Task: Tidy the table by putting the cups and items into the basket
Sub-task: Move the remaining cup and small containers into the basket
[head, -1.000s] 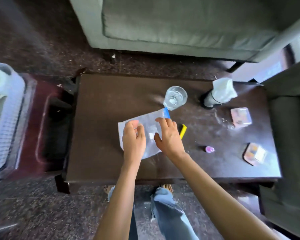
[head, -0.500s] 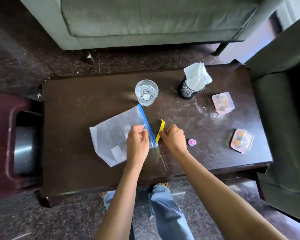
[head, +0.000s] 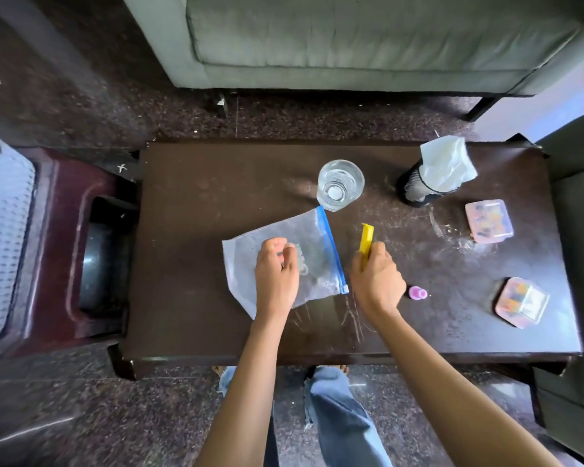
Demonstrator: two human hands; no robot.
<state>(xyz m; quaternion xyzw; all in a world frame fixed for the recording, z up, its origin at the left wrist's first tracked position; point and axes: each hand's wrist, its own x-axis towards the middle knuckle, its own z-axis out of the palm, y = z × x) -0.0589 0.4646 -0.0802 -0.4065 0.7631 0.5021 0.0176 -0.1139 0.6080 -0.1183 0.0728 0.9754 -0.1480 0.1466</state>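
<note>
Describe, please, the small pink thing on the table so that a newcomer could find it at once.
On the dark table, look at the near right part, just right of the right hand. The pink thing lies there on bare wood, between that hand and the nearer clear box. It is the smallest item there, round, and the only bright pink one.

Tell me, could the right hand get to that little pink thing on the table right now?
Probably yes. The pink thing lies just right of the right hand, with bare table between. But that hand grips the yellow strip, so grasping may be awkward.
</note>
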